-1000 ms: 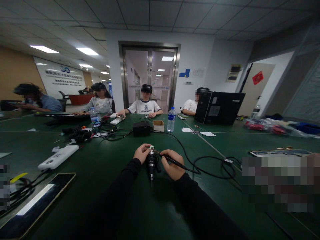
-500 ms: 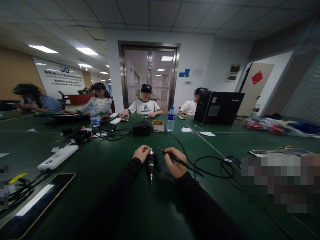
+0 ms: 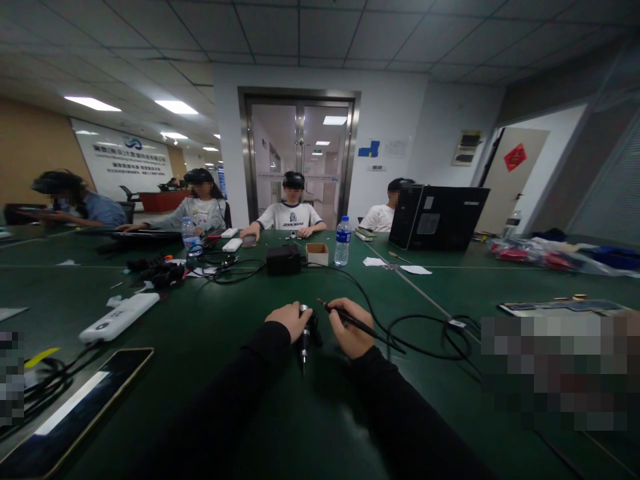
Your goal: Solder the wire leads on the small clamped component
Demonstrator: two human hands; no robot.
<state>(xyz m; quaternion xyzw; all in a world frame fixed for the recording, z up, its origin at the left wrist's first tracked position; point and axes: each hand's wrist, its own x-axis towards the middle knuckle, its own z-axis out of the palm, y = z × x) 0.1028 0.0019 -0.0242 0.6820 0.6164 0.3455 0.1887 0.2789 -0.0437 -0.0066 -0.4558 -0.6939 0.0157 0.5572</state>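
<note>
On the green table in front of me lies an electric screwdriver [image 3: 305,348], black and silver, its narrow bit pointing back toward me. My left hand [image 3: 289,319] is closed over its far part, hiding much of the body. A dark coiled cord [image 3: 315,331] lies against its right side. To the right, my right hand [image 3: 353,328] grips a slim black pen-shaped soldering iron [image 3: 345,316]. The iron's thin tip points up and left, apart from the screwdriver. Its black cable [image 3: 430,320] loops away to the right.
A black box [image 3: 283,260], an open carton [image 3: 317,255] and a water bottle [image 3: 343,241] stand ahead. A white power strip [image 3: 120,317] and a phone [image 3: 75,413] lie left. A black computer case [image 3: 440,217] stands far right. Several people sit around the table.
My left hand has shifted slightly toward me, from the screwdriver's far end to over its body. My right hand keeps the soldering iron in nearly the same place.
</note>
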